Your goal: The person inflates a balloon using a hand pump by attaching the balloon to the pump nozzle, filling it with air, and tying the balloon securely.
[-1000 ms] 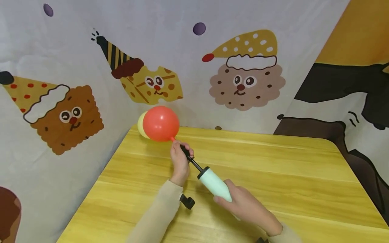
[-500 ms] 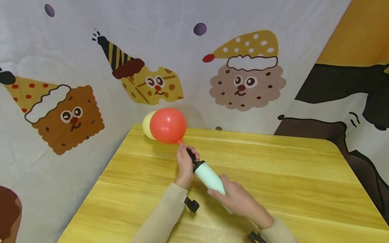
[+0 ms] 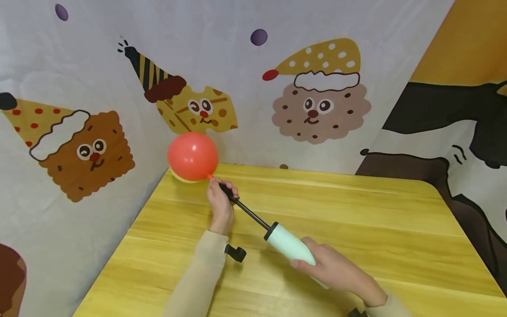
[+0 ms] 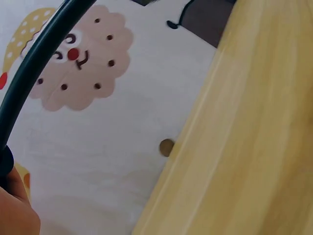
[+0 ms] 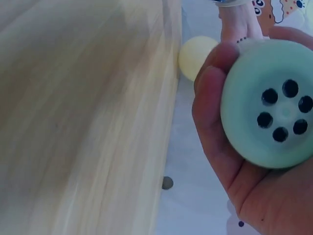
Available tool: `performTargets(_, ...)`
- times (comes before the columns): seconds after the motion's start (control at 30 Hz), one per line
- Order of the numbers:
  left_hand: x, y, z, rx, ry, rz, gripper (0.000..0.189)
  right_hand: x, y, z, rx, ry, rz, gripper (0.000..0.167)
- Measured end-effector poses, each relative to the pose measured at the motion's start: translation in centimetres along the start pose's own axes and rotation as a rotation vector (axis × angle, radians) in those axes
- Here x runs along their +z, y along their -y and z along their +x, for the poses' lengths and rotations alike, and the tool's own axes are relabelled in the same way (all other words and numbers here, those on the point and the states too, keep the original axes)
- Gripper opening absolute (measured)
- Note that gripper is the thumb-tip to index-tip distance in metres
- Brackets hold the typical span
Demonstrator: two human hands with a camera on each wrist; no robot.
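Note:
A hand balloon pump with a mint-green barrel and a black rod slants across the middle of the head view. My left hand grips its black end, with the neck of an inflated red balloon pinched there too. My right hand holds the green barrel, drawn back so a long stretch of rod shows. In the right wrist view the pump's round base with several dark holes faces the camera, fingers wrapped round it. The left wrist view shows the black rod and a bit of my left hand.
A yellow balloon, mostly hidden behind the red one in the head view, is at the table's far left corner. The wooden table meets a cartoon-printed cloth along its back and left edges. Black camera mounts sit on the wrists.
Half a second ago the barrel was pushed up against the black end. Now my right hand is farther back right, the rod is exposed, and my left hand and red balloon are farther left.

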State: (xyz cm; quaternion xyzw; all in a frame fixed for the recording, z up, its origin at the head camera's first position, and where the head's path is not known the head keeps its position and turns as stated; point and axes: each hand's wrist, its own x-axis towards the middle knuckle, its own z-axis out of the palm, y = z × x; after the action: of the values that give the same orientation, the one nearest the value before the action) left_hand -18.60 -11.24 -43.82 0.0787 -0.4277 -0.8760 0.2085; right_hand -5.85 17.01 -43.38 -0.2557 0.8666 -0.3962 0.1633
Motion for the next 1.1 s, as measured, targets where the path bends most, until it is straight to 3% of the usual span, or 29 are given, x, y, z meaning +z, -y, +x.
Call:
performTargets(0.23, 0.1, 1.1, -0.7, -0.012, 0.011, -0.005, 0.034, 1.0, 0.0, 1.0, 0.008, -0.02, -0.028, 0.05)
performTargets(0.43, 0.5, 2.3, -1.9, -0.041, 0.021, 0.015, 0.029, 2.0, 0.6, 2.2, 0.07, -0.058, -0.037, 0.057)
performTargets(0.8, 1.1, 3.3, -4.2, -0.068, 0.127, 0.075, 0.033, 3.0, 1.6, 4.3, 0.121, -0.131, 0.002, 0.065)
performTargets(0.97, 1.4, 3.1, -3.9, -0.037, 0.132, 0.074, 0.034, 3.1, 1.9, 4.6, 0.139, -0.159, 0.008, 0.067)
performTargets(1.1, 1.3, 2.1, -2.6, -0.028, 0.102, 0.037, 0.034, 2.4, 2.2, 3.7, 0.129, -0.12, 0.064, 0.065)
